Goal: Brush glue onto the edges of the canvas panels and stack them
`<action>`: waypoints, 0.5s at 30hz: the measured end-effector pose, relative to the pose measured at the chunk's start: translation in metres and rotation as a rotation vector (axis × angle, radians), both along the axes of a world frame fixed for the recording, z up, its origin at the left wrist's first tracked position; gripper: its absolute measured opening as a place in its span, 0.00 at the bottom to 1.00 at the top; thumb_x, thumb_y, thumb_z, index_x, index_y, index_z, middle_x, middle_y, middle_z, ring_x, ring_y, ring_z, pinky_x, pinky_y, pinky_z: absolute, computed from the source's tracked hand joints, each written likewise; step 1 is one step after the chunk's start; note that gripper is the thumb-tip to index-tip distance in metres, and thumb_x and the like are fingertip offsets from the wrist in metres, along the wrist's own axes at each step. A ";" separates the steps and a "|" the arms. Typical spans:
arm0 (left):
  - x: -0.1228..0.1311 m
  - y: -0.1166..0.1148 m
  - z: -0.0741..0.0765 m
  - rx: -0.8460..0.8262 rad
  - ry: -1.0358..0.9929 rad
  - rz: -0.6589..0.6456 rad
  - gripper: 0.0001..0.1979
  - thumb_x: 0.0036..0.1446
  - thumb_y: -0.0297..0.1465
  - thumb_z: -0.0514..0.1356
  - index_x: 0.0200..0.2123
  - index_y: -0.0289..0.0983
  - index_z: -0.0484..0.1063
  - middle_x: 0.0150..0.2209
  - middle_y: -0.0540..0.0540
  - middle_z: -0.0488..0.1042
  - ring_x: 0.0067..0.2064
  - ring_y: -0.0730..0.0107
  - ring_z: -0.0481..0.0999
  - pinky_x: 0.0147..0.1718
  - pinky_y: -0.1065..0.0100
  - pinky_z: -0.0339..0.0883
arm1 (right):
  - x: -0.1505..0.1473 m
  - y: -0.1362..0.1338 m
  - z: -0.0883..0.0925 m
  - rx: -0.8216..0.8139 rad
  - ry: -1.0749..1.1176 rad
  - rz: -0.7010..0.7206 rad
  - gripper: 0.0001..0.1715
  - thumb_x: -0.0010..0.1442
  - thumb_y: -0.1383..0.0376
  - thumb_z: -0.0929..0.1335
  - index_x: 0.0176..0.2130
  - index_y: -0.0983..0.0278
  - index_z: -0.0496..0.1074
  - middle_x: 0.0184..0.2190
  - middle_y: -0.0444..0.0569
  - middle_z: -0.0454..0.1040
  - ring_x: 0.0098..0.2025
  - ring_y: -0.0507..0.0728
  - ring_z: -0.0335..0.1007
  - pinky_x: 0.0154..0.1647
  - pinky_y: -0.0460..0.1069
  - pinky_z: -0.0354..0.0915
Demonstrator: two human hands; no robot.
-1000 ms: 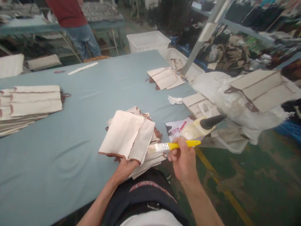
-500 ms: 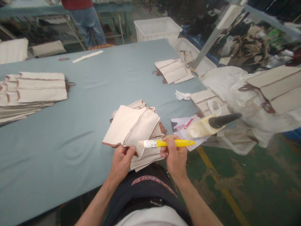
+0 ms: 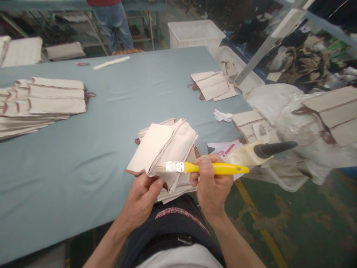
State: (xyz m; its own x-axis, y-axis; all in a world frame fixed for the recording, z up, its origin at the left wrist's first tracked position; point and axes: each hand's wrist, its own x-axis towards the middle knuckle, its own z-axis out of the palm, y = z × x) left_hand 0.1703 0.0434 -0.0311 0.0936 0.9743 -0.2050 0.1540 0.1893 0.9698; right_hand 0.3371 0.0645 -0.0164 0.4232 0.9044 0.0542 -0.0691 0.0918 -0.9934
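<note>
In the head view my right hand (image 3: pixel 212 186) is closed round the yellow handle of a paintbrush (image 3: pixel 192 167), its bristles pointing left over a cream fabric piece (image 3: pixel 164 143) with brown edging. My left hand (image 3: pixel 143 197) pinches the near edge of that piece between thumb and fingers. More cream pieces (image 3: pixel 178 191) lie stacked beneath it at the table's front edge. The bristle tips are close to the raised fold of the fabric; whether they touch it I cannot tell. Right of my right hand stands a whitish container (image 3: pixel 242 152) with a black handle-like part sticking out.
On the blue-grey table (image 3: pixel 106 123) a layered stack of cream pieces (image 3: pixel 55 95) lies left, and a smaller pile (image 3: pixel 210 85) at the back right. A metal post (image 3: pixel 264 48), white bins (image 3: pixel 195 33) and plastic bags (image 3: pixel 276 98) are beyond the right side. A person (image 3: pixel 113 26) stands behind.
The brush has moved left relative to the fabric, its bristles now over the fold near my left hand. The fabric's right part is lifted more. The whole view has shifted slightly.
</note>
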 end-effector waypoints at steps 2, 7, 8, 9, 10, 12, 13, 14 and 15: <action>0.000 0.000 0.000 -0.011 0.011 0.018 0.14 0.65 0.38 0.61 0.32 0.37 0.81 0.34 0.44 0.84 0.37 0.59 0.82 0.39 0.66 0.77 | -0.005 -0.003 -0.005 0.041 -0.126 -0.021 0.17 0.68 0.55 0.72 0.30 0.60 0.73 0.15 0.36 0.69 0.15 0.50 0.65 0.17 0.44 0.64; 0.005 0.005 0.007 0.089 0.133 0.066 0.11 0.65 0.36 0.60 0.31 0.39 0.77 0.32 0.46 0.82 0.35 0.61 0.80 0.38 0.65 0.75 | -0.011 -0.025 -0.009 0.134 -0.334 0.146 0.11 0.71 0.59 0.71 0.34 0.58 0.73 0.20 0.38 0.72 0.20 0.51 0.68 0.24 0.47 0.65; 0.006 0.006 0.007 0.118 0.150 0.053 0.12 0.65 0.36 0.59 0.29 0.40 0.75 0.29 0.47 0.80 0.33 0.62 0.78 0.36 0.65 0.73 | -0.010 -0.029 -0.007 0.150 -0.332 0.178 0.11 0.71 0.60 0.71 0.35 0.58 0.73 0.21 0.38 0.72 0.20 0.51 0.67 0.24 0.47 0.64; 0.006 0.007 0.007 0.144 0.166 0.038 0.14 0.65 0.36 0.58 0.26 0.40 0.72 0.26 0.48 0.77 0.30 0.64 0.75 0.34 0.66 0.71 | -0.009 -0.031 -0.006 0.165 -0.326 0.200 0.10 0.71 0.61 0.71 0.35 0.58 0.73 0.21 0.38 0.72 0.20 0.51 0.67 0.24 0.47 0.64; 0.007 0.007 0.006 0.158 0.184 0.025 0.16 0.65 0.36 0.58 0.23 0.41 0.70 0.23 0.49 0.74 0.28 0.65 0.73 0.31 0.66 0.69 | -0.008 -0.032 -0.005 0.181 -0.318 0.209 0.09 0.71 0.61 0.71 0.36 0.57 0.73 0.22 0.38 0.72 0.21 0.51 0.67 0.25 0.48 0.64; 0.007 0.008 0.002 0.148 0.222 0.016 0.18 0.65 0.37 0.58 0.22 0.41 0.70 0.22 0.49 0.73 0.27 0.65 0.71 0.30 0.65 0.67 | -0.003 -0.029 -0.005 0.208 -0.305 0.154 0.08 0.72 0.62 0.70 0.37 0.56 0.73 0.22 0.38 0.72 0.22 0.52 0.68 0.26 0.48 0.64; 0.007 0.008 0.001 0.128 0.228 0.017 0.18 0.65 0.38 0.58 0.23 0.41 0.72 0.23 0.48 0.75 0.28 0.64 0.73 0.31 0.65 0.67 | -0.002 -0.026 -0.005 0.220 -0.305 0.097 0.07 0.72 0.62 0.70 0.38 0.56 0.73 0.23 0.38 0.72 0.23 0.52 0.68 0.28 0.49 0.65; 0.007 0.009 0.001 0.103 0.218 0.014 0.17 0.66 0.39 0.58 0.25 0.40 0.74 0.26 0.47 0.77 0.31 0.62 0.75 0.33 0.64 0.69 | -0.001 -0.023 -0.006 0.234 -0.316 0.044 0.06 0.72 0.62 0.70 0.38 0.55 0.73 0.23 0.38 0.72 0.23 0.53 0.68 0.28 0.49 0.66; 0.008 0.010 0.001 0.080 0.197 0.009 0.17 0.66 0.39 0.58 0.26 0.40 0.75 0.28 0.46 0.79 0.33 0.61 0.77 0.35 0.64 0.71 | -0.001 -0.020 -0.006 0.248 -0.339 0.013 0.06 0.71 0.62 0.70 0.39 0.55 0.73 0.23 0.38 0.72 0.23 0.53 0.69 0.29 0.49 0.67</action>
State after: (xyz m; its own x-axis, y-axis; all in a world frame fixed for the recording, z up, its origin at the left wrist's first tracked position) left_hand 0.1780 0.0530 -0.0296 0.0509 0.9887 -0.1407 0.3405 0.1153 0.9332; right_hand 0.3357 0.0446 -0.0225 0.3327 0.8516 0.4051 0.2555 0.3321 -0.9080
